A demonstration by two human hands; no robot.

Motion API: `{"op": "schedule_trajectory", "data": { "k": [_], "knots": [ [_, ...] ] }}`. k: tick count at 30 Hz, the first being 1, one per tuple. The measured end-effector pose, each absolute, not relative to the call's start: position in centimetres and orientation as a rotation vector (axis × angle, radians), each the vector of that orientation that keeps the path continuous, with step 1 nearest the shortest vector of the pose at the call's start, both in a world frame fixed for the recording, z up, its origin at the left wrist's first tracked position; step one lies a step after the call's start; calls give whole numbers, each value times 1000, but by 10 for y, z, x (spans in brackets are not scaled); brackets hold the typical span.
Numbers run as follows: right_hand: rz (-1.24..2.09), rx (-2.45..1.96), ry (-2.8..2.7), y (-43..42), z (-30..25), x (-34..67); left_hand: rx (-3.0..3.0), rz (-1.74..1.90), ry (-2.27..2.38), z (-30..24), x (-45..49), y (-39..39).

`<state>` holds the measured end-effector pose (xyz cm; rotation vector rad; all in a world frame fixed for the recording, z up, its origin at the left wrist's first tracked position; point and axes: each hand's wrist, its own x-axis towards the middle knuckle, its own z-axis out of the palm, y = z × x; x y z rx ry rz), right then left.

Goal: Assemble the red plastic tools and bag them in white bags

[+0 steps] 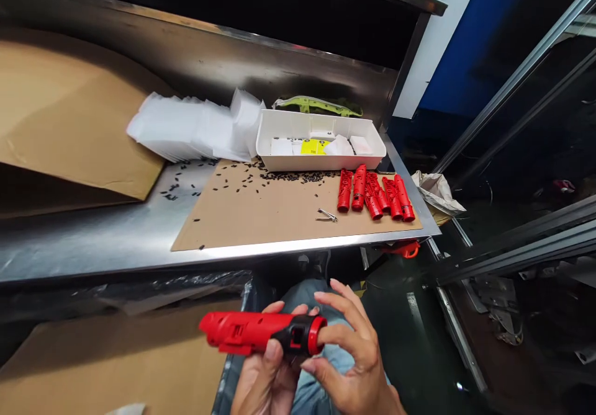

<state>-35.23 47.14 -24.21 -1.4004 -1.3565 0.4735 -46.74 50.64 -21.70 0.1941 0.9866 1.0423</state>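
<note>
Head cam: we've got a red part [246,332] with a black collar clamped between our left hand [265,381] and right hand [356,353], fingers closed around it, held over our jeans [310,297]. Up ahead on the steel bench [93,241], a cardboard sheet [261,213] holds more red parts [375,195], loose black screws [288,177] and a white tray [321,160], with white bags [186,126] just left of it.

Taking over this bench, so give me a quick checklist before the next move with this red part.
Red plastic housing held by left hand and right hand: ok.
Black collar seated on the housing: cannot tell.
Other red housings lying in a row on the cardboard sheet: ok.
Small black parts kept on the sheet: not ok, some lie on the steel bench.
Small metal tool lying free: ok.
</note>
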Motion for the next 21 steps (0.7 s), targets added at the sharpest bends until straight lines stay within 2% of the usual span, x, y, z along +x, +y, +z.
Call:
{"op": "schedule_trajectory", "data": {
  "k": [11,15,21],
  "knots": [
    [997,-1194,-1086,464,-256,-369,287,1112,1082,-231,-464,508],
    [862,-1282,-1150,468,-258,-373,270,1099,1093,-229,-463,510],
    [366,-1393,-1577,479,-256,-355,260,1019,1128,-221,-464,509]
  ]
}}
